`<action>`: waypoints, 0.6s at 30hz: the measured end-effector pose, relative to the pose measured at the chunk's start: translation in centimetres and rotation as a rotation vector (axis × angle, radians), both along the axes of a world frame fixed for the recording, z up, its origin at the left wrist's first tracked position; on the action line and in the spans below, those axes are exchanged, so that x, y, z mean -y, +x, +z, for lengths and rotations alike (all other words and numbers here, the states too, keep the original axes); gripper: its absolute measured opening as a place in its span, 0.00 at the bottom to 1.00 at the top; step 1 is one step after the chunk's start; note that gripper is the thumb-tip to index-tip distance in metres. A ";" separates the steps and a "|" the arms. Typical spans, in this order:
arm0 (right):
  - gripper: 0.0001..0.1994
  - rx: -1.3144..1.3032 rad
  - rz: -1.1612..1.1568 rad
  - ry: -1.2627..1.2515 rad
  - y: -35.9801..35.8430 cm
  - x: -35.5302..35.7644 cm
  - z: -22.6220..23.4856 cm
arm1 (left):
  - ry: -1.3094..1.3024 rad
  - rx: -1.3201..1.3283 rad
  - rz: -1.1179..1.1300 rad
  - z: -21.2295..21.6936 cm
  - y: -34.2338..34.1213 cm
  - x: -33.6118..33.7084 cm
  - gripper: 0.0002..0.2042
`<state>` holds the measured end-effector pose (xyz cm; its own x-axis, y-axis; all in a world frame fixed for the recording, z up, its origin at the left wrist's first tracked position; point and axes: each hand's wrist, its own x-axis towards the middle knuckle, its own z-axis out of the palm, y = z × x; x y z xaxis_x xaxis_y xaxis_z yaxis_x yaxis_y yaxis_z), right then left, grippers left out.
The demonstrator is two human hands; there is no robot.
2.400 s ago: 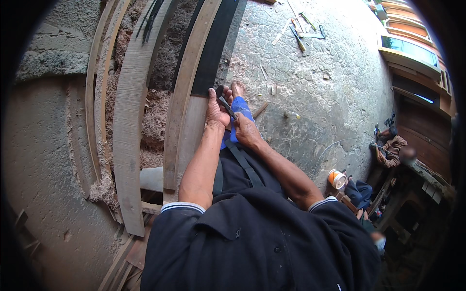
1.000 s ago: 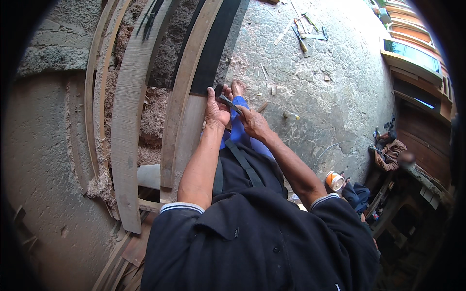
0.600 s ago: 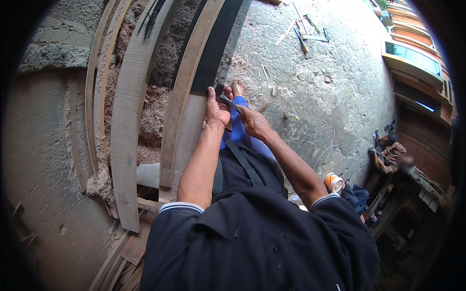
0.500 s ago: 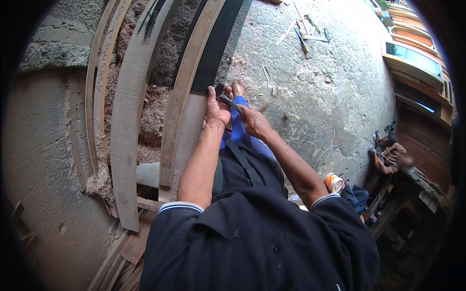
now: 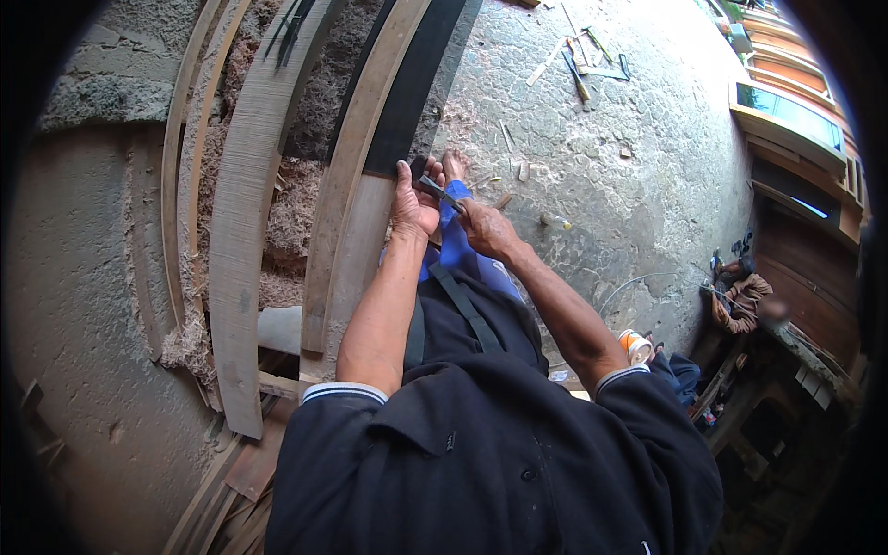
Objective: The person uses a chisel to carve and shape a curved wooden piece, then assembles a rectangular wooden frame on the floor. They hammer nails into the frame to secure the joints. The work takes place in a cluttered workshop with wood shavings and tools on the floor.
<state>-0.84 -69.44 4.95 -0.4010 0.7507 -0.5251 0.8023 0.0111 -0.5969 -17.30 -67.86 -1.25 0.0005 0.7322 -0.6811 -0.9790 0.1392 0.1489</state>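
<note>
My right hand (image 5: 487,227) is closed around the grip of a small hammer-like tool (image 5: 438,191), its dark metal end pointing toward my left palm. My left hand (image 5: 418,208) is turned palm up with the thumb raised and fingers curled, holding a small dark block-like piece (image 5: 419,167). The tool's end is beside that piece; whether they touch I cannot tell. Both hands are above my lap, beside a pale wooden board (image 5: 356,250) on the left. My bare foot (image 5: 455,166) shows just beyond the hands.
Long planks (image 5: 242,203) and wood shavings (image 5: 294,213) lie left. On the concrete floor (image 5: 555,139) ahead are hand tools (image 5: 592,67) and a small bottle (image 5: 555,222). Another person (image 5: 740,301) sits at right, near a white-and-orange tub (image 5: 635,347). Wooden frames (image 5: 786,116) stand far right.
Almost nothing differs. My right hand and the tool have shifted very slightly, and the left hand keeps its place.
</note>
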 end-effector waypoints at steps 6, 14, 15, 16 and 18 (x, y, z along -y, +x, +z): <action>0.11 -0.038 -0.021 0.044 0.0 0.4 -0.8 | -0.004 -0.004 -0.003 0.2 0.0 0.1 0.26; 0.13 0.008 0.038 0.028 0.8 -0.8 -1.1 | 0.020 0.009 0.000 0.0 -0.1 0.1 0.26; 0.13 -0.002 0.050 0.039 0.9 -0.8 -1.1 | -0.018 0.016 -0.003 -0.1 0.0 0.0 0.26; 0.13 -0.020 0.053 0.069 0.9 -0.8 -1.1 | 0.007 -0.001 0.015 -0.1 0.1 0.0 0.26; 0.12 -0.024 0.052 0.058 0.9 -0.8 -1.2 | 0.029 -0.009 0.017 -0.2 0.1 -0.1 0.27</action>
